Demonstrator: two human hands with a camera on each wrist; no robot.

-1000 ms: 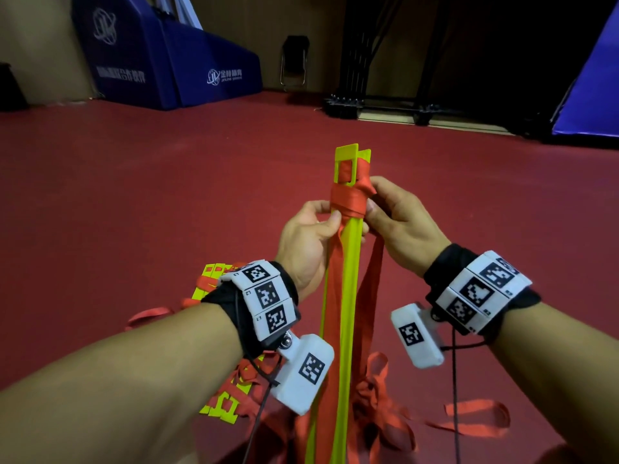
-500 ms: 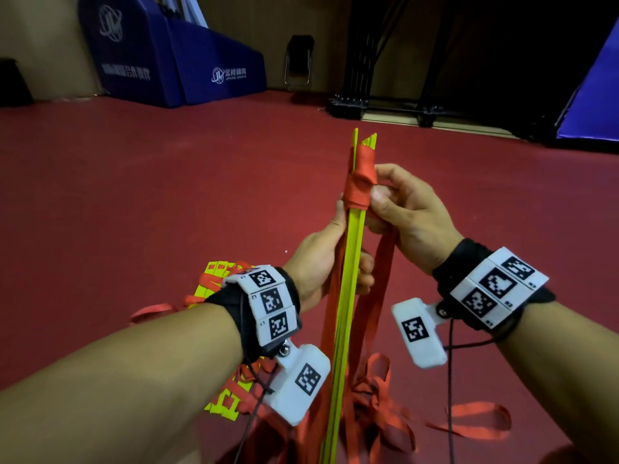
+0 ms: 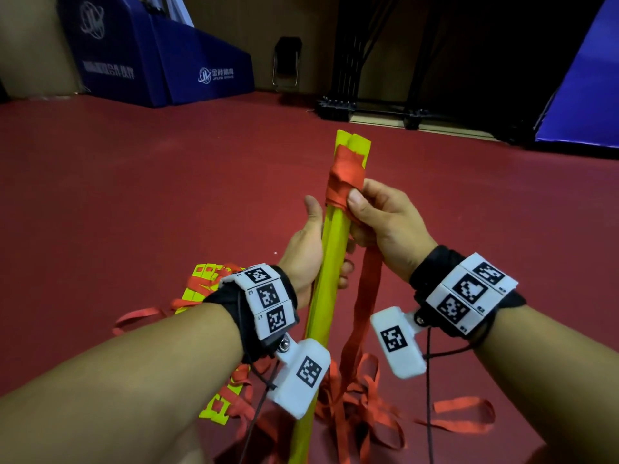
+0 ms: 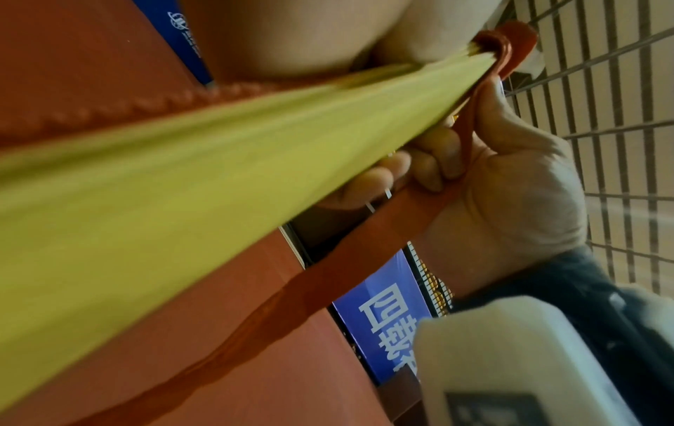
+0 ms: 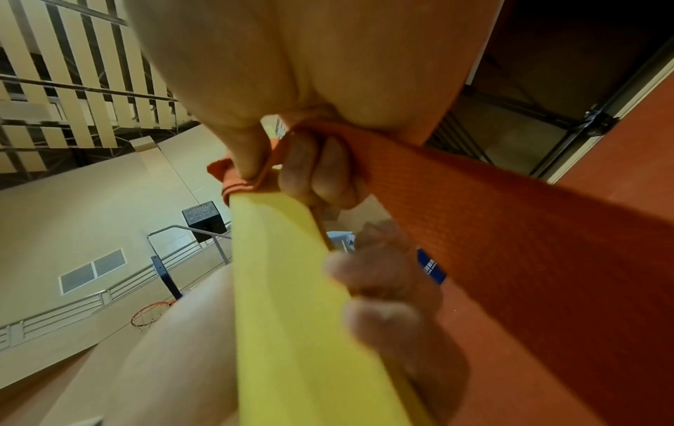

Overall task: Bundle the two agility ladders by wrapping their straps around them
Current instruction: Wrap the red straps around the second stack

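Nearest the person, a heap of loose orange strap point(image 3: 360, 410) trails on the red floor point(image 3: 134, 195), with the second ladder point(image 3: 207, 286) lying unbundled low on the left, partly hidden behind the left forearm. Rising from that heap, the stacked yellow rungs point(image 3: 330, 262) stand nearly upright, long axis pointing up and away. The left hand point(image 3: 303, 249) is wrapped around the stack at mid-height, thumb up along it. Just above, the right hand point(image 3: 385, 226) pinches the orange wrap point(image 3: 345, 182) near the top, thumb pressed on it, the free strap running down through its palm. So I'd judge the next turn goes around the rungs just below that wrap. The stack's foot is cut off, and how many turns are on is unclear.
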